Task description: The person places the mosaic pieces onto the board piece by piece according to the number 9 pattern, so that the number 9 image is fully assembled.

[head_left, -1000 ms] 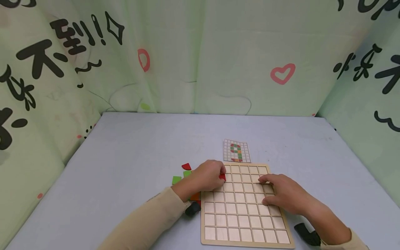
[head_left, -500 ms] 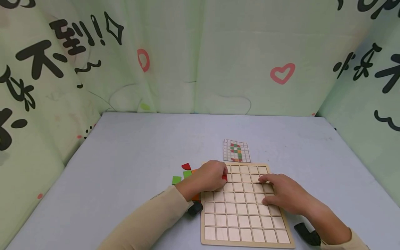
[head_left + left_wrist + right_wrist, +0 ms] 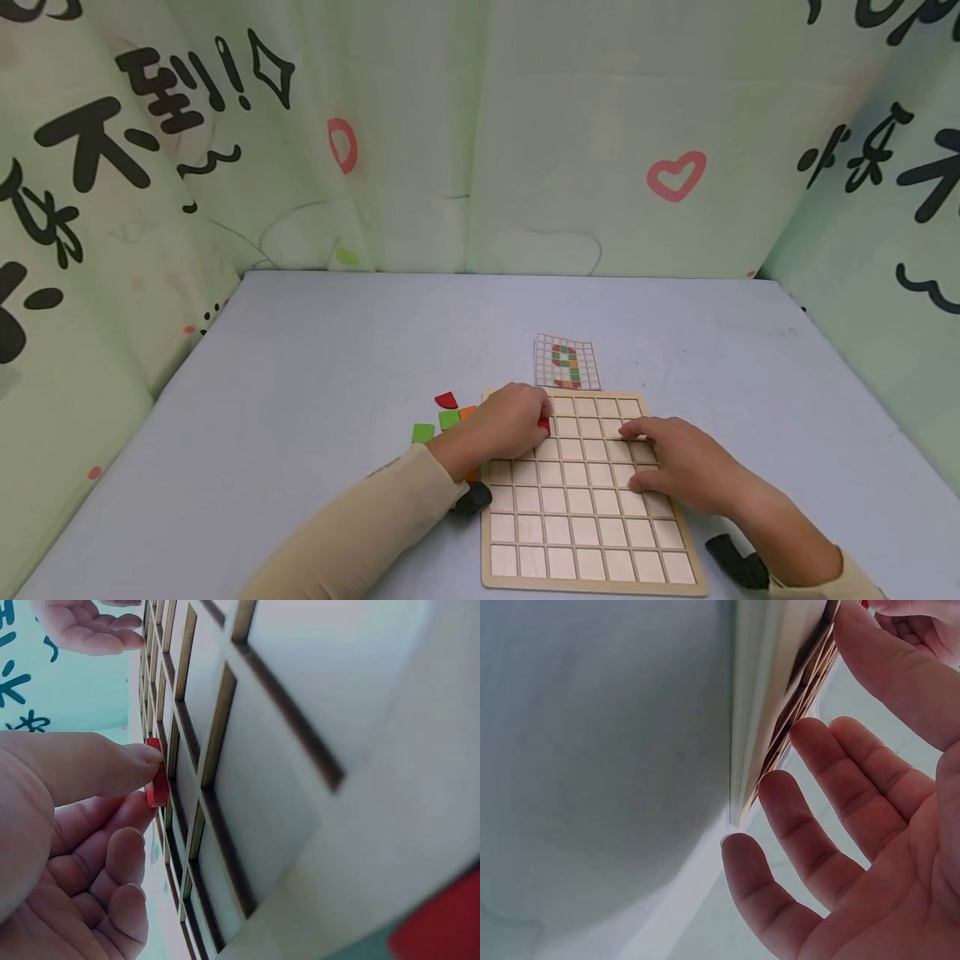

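A wooden grid board (image 3: pixel 592 529) lies on the table, its squares divided by thin raised strips. Over its upper left part, my left hand (image 3: pixel 512 423) pinches a small red tile (image 3: pixel 157 774) between thumb and fingers. In the left wrist view the tile stands on edge against the grid strips. My right hand (image 3: pixel 686 467) rests at the board's right side with fingers spread, thumb and fingertips touching the surface. The right wrist view shows these fingers (image 3: pixel 795 817) relaxed along the board's edge.
Behind the board lies a pattern card (image 3: pixel 543 362) with a coloured figure on a grid. Left of the board are a loose red tile (image 3: pixel 447 401), a green tile (image 3: pixel 423 433) and an orange tile (image 3: pixel 468 412), partly hidden by the left arm. A printed curtain (image 3: pixel 562 167) encloses the table.
My left hand has shifted slightly to the right over the board, carrying the red tile with it. The right hand has stayed in place.
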A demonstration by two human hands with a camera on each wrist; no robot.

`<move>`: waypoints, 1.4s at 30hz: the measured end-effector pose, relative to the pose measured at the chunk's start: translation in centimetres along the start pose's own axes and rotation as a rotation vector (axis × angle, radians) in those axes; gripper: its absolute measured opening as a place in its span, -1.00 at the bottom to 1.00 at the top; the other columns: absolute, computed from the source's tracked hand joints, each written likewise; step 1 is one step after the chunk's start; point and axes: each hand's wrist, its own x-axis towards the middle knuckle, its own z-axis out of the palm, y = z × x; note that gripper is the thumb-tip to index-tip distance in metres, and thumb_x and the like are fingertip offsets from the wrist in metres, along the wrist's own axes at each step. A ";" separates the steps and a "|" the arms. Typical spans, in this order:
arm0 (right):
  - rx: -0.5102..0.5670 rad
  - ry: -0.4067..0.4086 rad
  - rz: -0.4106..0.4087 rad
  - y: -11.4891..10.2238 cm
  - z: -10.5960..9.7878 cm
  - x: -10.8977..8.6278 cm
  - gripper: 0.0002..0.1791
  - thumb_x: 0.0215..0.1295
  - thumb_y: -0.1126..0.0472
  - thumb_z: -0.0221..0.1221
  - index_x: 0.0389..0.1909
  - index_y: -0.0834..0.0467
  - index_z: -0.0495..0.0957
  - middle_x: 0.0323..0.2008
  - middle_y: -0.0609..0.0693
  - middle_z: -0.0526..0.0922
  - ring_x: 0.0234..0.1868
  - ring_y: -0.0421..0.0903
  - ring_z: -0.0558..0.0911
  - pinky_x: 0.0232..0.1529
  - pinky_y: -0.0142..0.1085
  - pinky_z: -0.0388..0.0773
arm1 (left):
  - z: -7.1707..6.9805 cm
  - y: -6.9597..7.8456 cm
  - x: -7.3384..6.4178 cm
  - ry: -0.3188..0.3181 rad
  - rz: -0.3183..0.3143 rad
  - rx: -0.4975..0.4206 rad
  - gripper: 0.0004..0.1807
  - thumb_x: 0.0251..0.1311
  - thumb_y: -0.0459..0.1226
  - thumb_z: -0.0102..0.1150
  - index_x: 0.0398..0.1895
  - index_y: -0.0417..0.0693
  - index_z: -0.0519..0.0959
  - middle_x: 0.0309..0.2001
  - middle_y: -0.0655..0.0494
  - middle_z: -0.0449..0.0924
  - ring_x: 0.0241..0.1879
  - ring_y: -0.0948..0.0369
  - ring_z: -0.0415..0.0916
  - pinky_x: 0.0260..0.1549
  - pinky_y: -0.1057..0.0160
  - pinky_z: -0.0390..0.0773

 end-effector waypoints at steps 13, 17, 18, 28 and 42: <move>0.001 0.001 -0.012 -0.2 -0.1 -0.1 -0.39 0.07 0.07 0.47 0.14 0.20 0.55 0.07 0.09 0.60 0.12 0.21 0.52 0.06 0.09 0.43 | -0.1 0.2 0.3 0.004 0.003 -0.037 -0.89 0.28 -0.30 0.29 -0.18 -0.09 0.62 -0.34 0.22 0.53 -0.27 0.25 0.41 -0.28 0.38 0.46; 0.001 -0.002 -0.011 -0.2 0.0 -0.1 -0.38 0.07 0.07 0.47 0.14 0.21 0.55 0.07 0.10 0.60 0.13 0.22 0.52 0.06 0.10 0.43 | 0.1 0.2 0.4 0.003 -0.004 -0.043 -0.89 0.27 -0.31 0.28 -0.17 -0.09 0.62 -0.34 0.21 0.52 -0.27 0.25 0.41 -0.30 0.38 0.46; 0.001 -0.001 -0.011 -0.2 0.0 -0.1 -0.38 0.07 0.07 0.47 0.14 0.21 0.55 0.07 0.10 0.60 0.13 0.22 0.52 0.06 0.10 0.43 | 0.1 0.2 0.5 0.002 -0.004 -0.041 -0.88 0.27 -0.31 0.28 -0.16 -0.09 0.62 -0.34 0.21 0.52 -0.28 0.25 0.41 -0.30 0.39 0.46; -0.008 -0.005 -0.004 -0.1 -0.1 0.0 -0.37 0.06 0.06 0.48 0.14 0.21 0.55 0.07 0.11 0.61 0.13 0.23 0.52 0.06 0.11 0.43 | 0.3 0.4 0.7 0.001 -0.001 -0.041 -0.89 0.26 -0.30 0.31 -0.18 -0.08 0.64 -0.37 0.21 0.52 -0.32 0.26 0.41 -0.34 0.39 0.45; -0.011 0.000 -0.009 0.0 0.1 -0.1 -0.38 0.06 0.06 0.48 0.14 0.20 0.55 0.07 0.09 0.61 0.13 0.23 0.52 0.07 0.11 0.43 | 0.2 0.3 0.7 -0.007 0.000 -0.060 -0.87 0.30 -0.40 0.19 -0.15 -0.08 0.66 -0.37 0.23 0.52 -0.29 0.26 0.42 -0.30 0.39 0.45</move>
